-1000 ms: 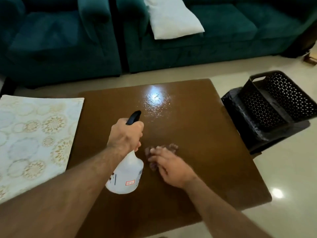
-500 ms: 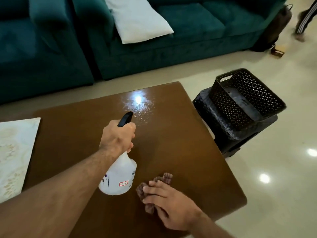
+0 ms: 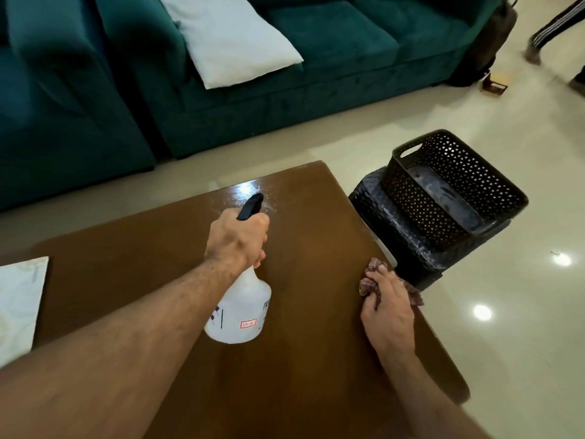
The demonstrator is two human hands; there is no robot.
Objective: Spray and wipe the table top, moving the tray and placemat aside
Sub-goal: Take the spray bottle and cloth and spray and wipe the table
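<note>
My left hand (image 3: pixel 238 240) grips the neck of a white spray bottle (image 3: pixel 240 312) with a black nozzle, held above the brown table top (image 3: pixel 152 267). A wet, shiny patch (image 3: pixel 250 191) lies on the table just beyond the nozzle. My right hand (image 3: pixel 387 308) presses a brownish checked cloth (image 3: pixel 368 280) flat against the table at its right edge, fingers stretched over it. A corner of the pale patterned placemat (image 3: pixel 19 299) shows at the left edge of the table.
A black perforated basket (image 3: pixel 456 185) sits on a black stool right of the table. Teal sofas with a white cushion (image 3: pixel 234 39) stand behind. A person's legs (image 3: pixel 550 26) cross the glossy floor at top right.
My right hand slid the cloth from the table's middle front out to its right edge. The view swung right, so the placemat is mostly out of frame. The bottle stays gripped.
</note>
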